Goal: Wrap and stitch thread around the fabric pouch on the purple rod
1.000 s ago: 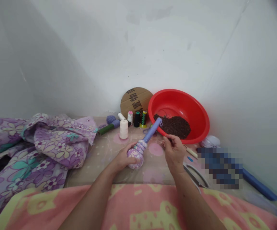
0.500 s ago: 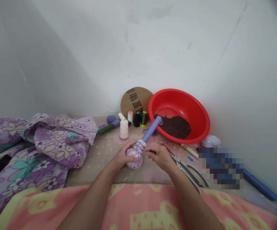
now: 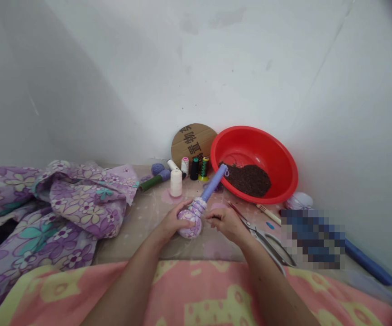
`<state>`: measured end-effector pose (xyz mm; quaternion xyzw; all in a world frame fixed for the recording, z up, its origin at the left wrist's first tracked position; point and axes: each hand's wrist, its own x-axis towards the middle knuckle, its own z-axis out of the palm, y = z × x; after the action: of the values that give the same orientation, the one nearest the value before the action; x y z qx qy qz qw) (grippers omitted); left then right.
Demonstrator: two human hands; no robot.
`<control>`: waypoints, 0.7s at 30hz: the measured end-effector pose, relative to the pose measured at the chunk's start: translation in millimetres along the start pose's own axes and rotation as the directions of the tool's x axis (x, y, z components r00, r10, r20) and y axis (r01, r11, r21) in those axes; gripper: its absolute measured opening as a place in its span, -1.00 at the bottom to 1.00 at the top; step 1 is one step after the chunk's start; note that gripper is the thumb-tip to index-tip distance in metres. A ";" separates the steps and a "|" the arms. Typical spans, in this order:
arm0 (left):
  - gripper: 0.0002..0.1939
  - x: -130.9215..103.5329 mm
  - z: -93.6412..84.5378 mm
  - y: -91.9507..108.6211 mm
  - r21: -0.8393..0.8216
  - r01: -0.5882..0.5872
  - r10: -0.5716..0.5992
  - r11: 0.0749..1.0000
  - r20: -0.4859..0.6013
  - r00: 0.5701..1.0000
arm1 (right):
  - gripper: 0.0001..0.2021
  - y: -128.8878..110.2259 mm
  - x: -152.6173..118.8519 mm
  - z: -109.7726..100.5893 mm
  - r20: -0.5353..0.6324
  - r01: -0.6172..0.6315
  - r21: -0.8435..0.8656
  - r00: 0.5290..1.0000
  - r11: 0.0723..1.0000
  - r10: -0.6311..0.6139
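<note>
My left hand (image 3: 173,222) is wrapped around the round head of a stick with a floral cloth ball (image 3: 189,230), its thumb lying across the cloth. From the gathered, thread-wound neck, the stick's purple wrapped handle (image 3: 212,185) slants up and right, with a small loop at its tip beside the basin. Just right of the neck, my right hand (image 3: 228,222) is closed in a pinch. What lies between those fingertips is too small to make out. Large scissors (image 3: 267,244) rest by my right wrist.
A red basin (image 3: 293,174) holds dark brown grains. Left of it stand a white thread cone (image 3: 176,183), several smaller spools and a cardboard disc (image 3: 192,136). Floral cloth (image 3: 80,203) is heaped at left, near a green-and-purple stick (image 3: 151,182). A blue roll (image 3: 369,260) lies right.
My right hand's pinched fingers have shifted very slightly beside the neck. My left hand keeps its hold on the cloth ball.
</note>
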<state>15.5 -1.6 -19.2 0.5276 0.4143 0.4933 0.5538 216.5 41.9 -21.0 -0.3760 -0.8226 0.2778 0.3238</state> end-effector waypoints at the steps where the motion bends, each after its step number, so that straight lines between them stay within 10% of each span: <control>1: -0.23 0.2 -0.4 -0.7 0.008 -0.005 0.005 1.000 0.000 1.000 | -0.79 0.3 0.1 0.4 -0.003 -0.002 0.001 1.000 1.000 0.002; 21: -0.22 -2.4 -1.2 2.5 0.002 -0.025 0.024 1.000 0.083 0.996 | -0.79 -4.8 3.3 3.8 -0.041 0.085 -0.030 0.995 0.996 -0.086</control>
<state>13.6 -3.8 -16.9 0.5534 0.3852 0.4771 0.5637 209.9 41.0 -19.0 -0.3510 -0.8347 0.2439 0.3474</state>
